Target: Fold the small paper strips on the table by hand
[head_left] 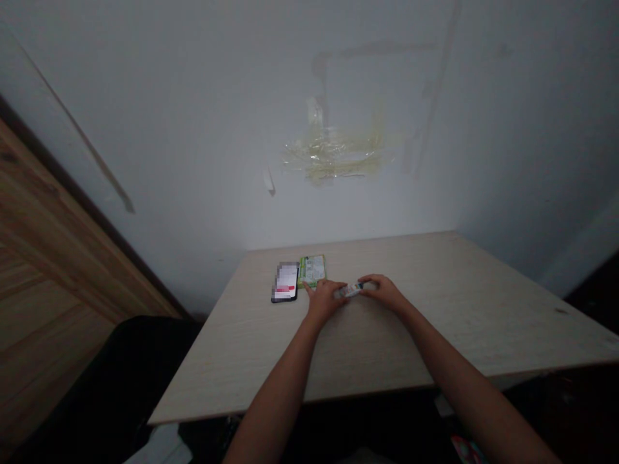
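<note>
A small white object with dark and bluish print (351, 290) lies between my two hands, just over the table; its exact kind is too small to make out. My left hand (326, 299) grips its left end with closed fingers, one finger reaching toward a green-and-white printed packet (313, 269). At the right end, beside a bluish part, my right hand (382, 291) pinches it between thumb and fingers. Left of the packet lies a phone (286, 282) with its screen lit and partly blurred out.
The pale wooden table (435, 270) meets a grey wall (193, 129) at its back edge. Clear tape (333, 154) sticks to the wall. A dark chair-like shape (140, 361) stands left of the table, near wooden boards (53, 258).
</note>
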The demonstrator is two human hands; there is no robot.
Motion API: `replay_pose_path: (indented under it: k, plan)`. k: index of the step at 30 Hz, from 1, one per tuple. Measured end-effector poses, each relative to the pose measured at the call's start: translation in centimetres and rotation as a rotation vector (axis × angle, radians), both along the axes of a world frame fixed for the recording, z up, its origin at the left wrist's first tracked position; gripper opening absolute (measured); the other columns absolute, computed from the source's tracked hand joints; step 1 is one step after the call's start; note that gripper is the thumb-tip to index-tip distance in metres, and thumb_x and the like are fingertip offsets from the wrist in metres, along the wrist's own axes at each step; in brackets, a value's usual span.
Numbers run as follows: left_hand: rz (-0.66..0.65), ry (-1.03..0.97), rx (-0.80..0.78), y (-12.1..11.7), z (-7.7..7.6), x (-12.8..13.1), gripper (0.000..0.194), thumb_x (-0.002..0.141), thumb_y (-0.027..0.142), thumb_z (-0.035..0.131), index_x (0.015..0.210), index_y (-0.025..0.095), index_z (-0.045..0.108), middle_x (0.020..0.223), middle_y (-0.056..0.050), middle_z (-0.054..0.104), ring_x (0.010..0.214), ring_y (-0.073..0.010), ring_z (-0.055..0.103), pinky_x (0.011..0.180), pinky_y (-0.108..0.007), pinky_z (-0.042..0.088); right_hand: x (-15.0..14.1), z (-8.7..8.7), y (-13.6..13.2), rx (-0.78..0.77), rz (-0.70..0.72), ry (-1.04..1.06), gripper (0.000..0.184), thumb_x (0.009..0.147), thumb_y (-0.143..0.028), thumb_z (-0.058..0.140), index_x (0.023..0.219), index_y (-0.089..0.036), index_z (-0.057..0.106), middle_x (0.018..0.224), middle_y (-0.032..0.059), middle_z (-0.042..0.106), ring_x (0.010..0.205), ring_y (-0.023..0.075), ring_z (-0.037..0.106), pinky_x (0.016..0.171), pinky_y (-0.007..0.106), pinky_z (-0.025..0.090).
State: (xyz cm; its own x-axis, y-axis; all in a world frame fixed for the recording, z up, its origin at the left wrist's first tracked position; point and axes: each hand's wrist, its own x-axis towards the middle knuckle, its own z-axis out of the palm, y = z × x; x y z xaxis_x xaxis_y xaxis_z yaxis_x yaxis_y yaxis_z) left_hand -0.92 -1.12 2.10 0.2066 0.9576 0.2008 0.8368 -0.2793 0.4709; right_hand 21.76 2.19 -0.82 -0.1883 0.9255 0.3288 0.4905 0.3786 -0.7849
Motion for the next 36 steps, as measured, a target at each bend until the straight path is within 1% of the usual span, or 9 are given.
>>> replay_pose_path:
  k: [5,10,13,16,20,25,29,33,36]
  plan:
    - [0.018,-0.047,-0.018,0.05,0.17,-0.08,0.032,0.082,0.038,0.071,0.114,0.036,0.07,0.122,-0.002,0.07,0.127,-0.0293,0.05,0.112,-0.071,-0.011,0.12,0.14,-0.15,0.024,0.023,-0.019,0.042,0.068,-0.03,0.077,0.109,-0.021,0.075,0.109,0.0092,0.074,0.106,0.0269,0.065,0.1,0.043,0.046]
    - [0.032,-0.08,0.014,-0.01,0.37,-0.08,0.03,0.082,0.036,0.071,0.111,0.034,0.072,0.122,-0.003,0.07,0.126,-0.0294,0.05,0.113,-0.071,-0.007,0.26,0.57,-0.1,0.073,0.106,-0.044,0.032,0.07,-0.031,0.076,0.1,-0.022,0.077,0.101,0.0079,0.075,0.099,0.0268,0.066,0.097,0.045,0.046]
    - [0.031,-0.085,0.008,-0.05,0.6,-0.03,0.03,0.08,0.034,0.073,0.11,0.034,0.073,0.122,-0.003,0.07,0.127,-0.0299,0.05,0.114,-0.07,-0.004,0.25,0.79,-0.13,0.099,0.123,-0.059,0.027,0.069,-0.031,0.077,0.095,-0.023,0.078,0.099,0.0071,0.075,0.098,0.0263,0.066,0.098,0.044,0.045]
    - [0.025,-0.091,0.001,-0.03,0.69,-0.01,0.028,0.08,0.032,0.073,0.108,0.034,0.074,0.122,-0.004,0.07,0.126,-0.0294,0.05,0.115,-0.069,-0.004,0.21,0.8,-0.25,0.11,0.107,-0.074,0.025,0.068,-0.03,0.077,0.093,-0.023,0.078,0.098,0.0064,0.075,0.099,0.0259,0.065,0.097,0.043,0.045]
    - [0.016,-0.104,0.006,0.06,0.55,-0.07,0.025,0.081,0.03,0.072,0.106,0.033,0.075,0.12,-0.004,0.071,0.125,-0.029,0.051,0.114,-0.069,-0.006,0.2,0.75,-0.4,0.114,0.081,-0.096,0.022,0.068,-0.029,0.076,0.09,-0.025,0.078,0.097,0.0054,0.074,0.101,0.0261,0.064,0.096,0.042,0.045]
    - [0.005,-0.073,0.018,-0.02,0.55,-0.07,0.027,0.08,0.029,0.073,0.106,0.034,0.075,0.119,-0.003,0.071,0.125,-0.0292,0.05,0.114,-0.07,-0.006,0.17,1.0,-0.48,0.116,0.102,-0.12,0.022,0.067,-0.029,0.077,0.088,-0.024,0.079,0.094,0.0057,0.074,0.1,0.0264,0.063,0.096,0.042,0.046]
    - [-0.008,-0.065,0.036,-0.13,0.61,-0.05,0.025,0.081,0.027,0.071,0.104,0.036,0.074,0.117,-0.002,0.072,0.124,-0.0282,0.05,0.113,-0.071,-0.008,0.16,0.84,-0.38,0.131,0.091,-0.125,0.019,0.065,-0.028,0.079,0.084,-0.025,0.079,0.092,0.0057,0.074,0.101,0.0271,0.062,0.096,0.041,0.046]
    - [-0.015,-0.086,0.042,-0.15,0.62,-0.01,0.023,0.083,0.026,0.07,0.103,0.036,0.074,0.115,-0.001,0.072,0.123,-0.0277,0.05,0.111,-0.073,-0.01,0.13,0.54,-0.25,0.138,0.075,-0.12,0.021,0.063,-0.029,0.081,0.083,-0.025,0.08,0.094,0.0069,0.073,0.105,0.0277,0.061,0.096,0.041,0.046]
    - [-0.009,-0.069,0.04,-0.17,0.64,0.06,0.024,0.083,0.026,0.07,0.104,0.036,0.074,0.116,-0.001,0.072,0.124,-0.028,0.049,0.112,-0.072,-0.009,0.07,0.62,-0.29,0.129,0.054,-0.117,0.019,0.062,-0.03,0.081,0.08,-0.025,0.079,0.095,0.0072,0.073,0.104,0.0277,0.061,0.096,0.042,0.046]
